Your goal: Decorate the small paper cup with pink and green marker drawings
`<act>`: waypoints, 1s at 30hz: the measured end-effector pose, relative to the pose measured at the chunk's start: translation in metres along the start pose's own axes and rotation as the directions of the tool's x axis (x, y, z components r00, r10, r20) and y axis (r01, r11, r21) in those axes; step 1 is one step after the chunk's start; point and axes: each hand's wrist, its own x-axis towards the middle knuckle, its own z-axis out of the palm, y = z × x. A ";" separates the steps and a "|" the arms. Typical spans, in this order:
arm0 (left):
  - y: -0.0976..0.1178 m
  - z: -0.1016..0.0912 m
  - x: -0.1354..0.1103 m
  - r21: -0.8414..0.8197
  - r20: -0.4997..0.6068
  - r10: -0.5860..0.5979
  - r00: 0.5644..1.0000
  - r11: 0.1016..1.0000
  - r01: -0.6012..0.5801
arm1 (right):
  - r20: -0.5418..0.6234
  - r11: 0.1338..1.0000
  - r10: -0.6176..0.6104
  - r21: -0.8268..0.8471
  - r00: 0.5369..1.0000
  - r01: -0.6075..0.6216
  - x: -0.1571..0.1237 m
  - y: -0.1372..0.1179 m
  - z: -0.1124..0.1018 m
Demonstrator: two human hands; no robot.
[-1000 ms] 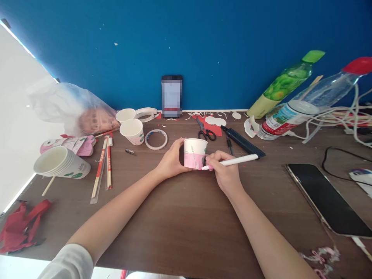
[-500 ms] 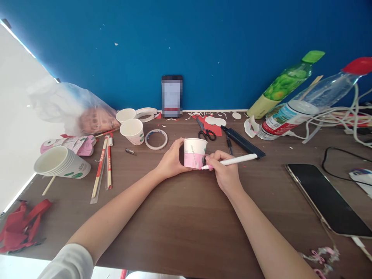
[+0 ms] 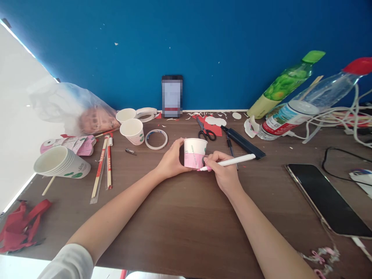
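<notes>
The surface [image 3: 174, 228] spreads wide between its near edge and the upright cup [image 3: 194, 155]. Left hand [image 3: 171, 162] grasps it; right hand [image 3: 225, 170] grips a marker [image 3: 241, 159], tip leftward.

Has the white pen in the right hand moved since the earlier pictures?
Yes, slightly left: the back end of the white pen in the right hand now sits farther from the long dark object's near end.
</notes>
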 end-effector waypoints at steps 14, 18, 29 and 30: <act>0.003 -0.002 0.000 -0.007 0.023 -0.033 0.999 0.999 0.033 | -0.060 0.999 -0.043 -0.024 0.997 0.042 0.000 -0.003 0.000; 0.003 -0.001 0.000 -0.007 0.022 -0.043 0.999 0.999 0.043 | -0.150 0.997 -0.057 -0.069 0.987 0.047 0.000 -0.004 0.001; 0.003 -0.001 -0.001 0.005 0.020 -0.035 0.999 0.999 0.034 | -0.106 0.993 -0.084 -0.090 0.991 0.075 -0.003 -0.006 0.003; 0.003 -0.001 -0.001 0.006 0.020 -0.039 0.999 0.999 0.039 | -0.120 0.993 -0.084 -0.090 0.989 0.074 -0.002 -0.006 0.002</act>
